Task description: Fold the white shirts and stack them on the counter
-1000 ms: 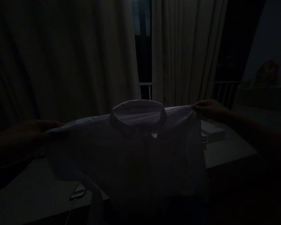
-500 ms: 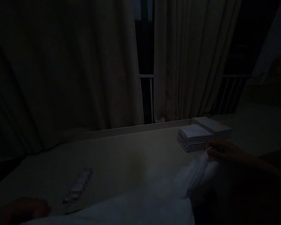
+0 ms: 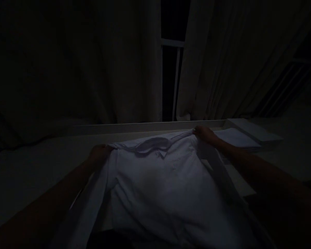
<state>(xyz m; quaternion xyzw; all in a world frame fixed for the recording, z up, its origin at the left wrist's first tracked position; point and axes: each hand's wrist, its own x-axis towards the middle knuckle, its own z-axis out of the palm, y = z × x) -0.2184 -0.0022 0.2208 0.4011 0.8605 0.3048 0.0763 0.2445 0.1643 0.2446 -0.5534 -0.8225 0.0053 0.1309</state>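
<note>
In the head view, a white shirt (image 3: 155, 190) is held spread across the lower centre of the frame, its collar (image 3: 152, 145) turned toward the curtains (image 3: 129, 69). One shoulder is pinched in the left hand (image 3: 100, 154), the other in the right hand (image 3: 204, 134), the two held well apart. A small mark below the collar is too dim to be read. At right of centre, a folded stack (image 3: 235, 137) is seen beside a pale box (image 3: 254, 129) on the table (image 3: 38, 169).
</note>
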